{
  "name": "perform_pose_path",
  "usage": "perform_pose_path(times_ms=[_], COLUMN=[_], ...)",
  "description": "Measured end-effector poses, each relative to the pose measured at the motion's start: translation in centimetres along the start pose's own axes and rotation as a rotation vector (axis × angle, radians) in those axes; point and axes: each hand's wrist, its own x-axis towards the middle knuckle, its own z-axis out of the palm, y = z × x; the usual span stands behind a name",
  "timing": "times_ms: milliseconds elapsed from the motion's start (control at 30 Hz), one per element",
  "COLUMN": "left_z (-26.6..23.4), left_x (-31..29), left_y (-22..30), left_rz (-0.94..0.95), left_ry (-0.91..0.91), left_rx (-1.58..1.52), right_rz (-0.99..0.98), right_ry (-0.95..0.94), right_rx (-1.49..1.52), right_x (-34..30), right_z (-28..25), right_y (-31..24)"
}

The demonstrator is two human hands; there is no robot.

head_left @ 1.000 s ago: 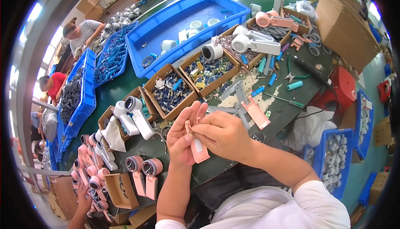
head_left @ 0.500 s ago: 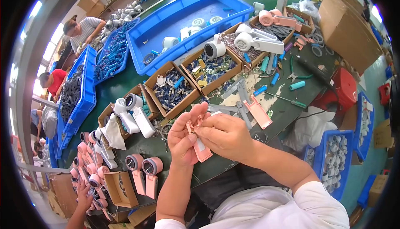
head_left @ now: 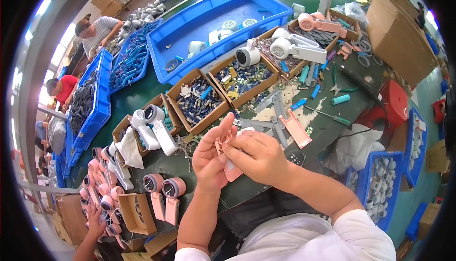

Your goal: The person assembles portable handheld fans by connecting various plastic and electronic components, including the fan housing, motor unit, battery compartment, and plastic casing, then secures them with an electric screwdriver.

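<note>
My left hand is closed around a pink plastic fan handle shell, holding it tilted above the near table edge. My right hand pinches with thumb and fingertips at the shell's upper end. Whatever small part sits between those fingertips is hidden. Beyond my right hand, another pink shell piece lies on the table beside grey strips. Two pink handheld fans with grey heads lie left of my left forearm.
Cardboard boxes of small circuit boards stand ahead, before a large blue tray. White fans and a pile of pink fans lie left, where another person's hand reaches in. Pliers and a screwdriver lie right.
My right hand has shifted slightly over the shell and covers more of its lower part. My left hand keeps its hold. The whole view has moved a little.
</note>
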Motion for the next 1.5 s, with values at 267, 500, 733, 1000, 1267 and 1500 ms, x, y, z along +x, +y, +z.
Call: perform_pose_path(times_ms=[267,500,733,1000,1267,1500], left_z=[0.3,-0.5,-1.1,-1.2,-1.2,-0.5], left_x=[-0.7,-0.1,-0.2,0.7,0.2,-0.1], left_y=[1.6,-0.1,0.2,1.1,0.3,1.4], left_rz=[-0.047,-0.083,-0.092,-0.024,-0.049,-0.107], left_ry=[-0.019,-0.076,-0.031,0.130,0.042,-0.075], left_rx=[-0.055,-0.081,-0.225,-0.167,-0.211,0.005], right_rz=[-0.070,0.033,0.270,0.507,0.572,0.576], right_ry=[-0.125,-0.133,-0.274,-0.218,-0.302,-0.400], right_rx=[-0.088,-0.123,0.124,0.262,0.154,0.401], right_x=[0.8,0.3,1.8,-0.2,1.7,2.3], right_z=[0.6,0.6,0.5,-0.5,-1.0,-1.4], right_y=[-0.8,-1.0,-2.1,-0.9,-0.1,1.1])
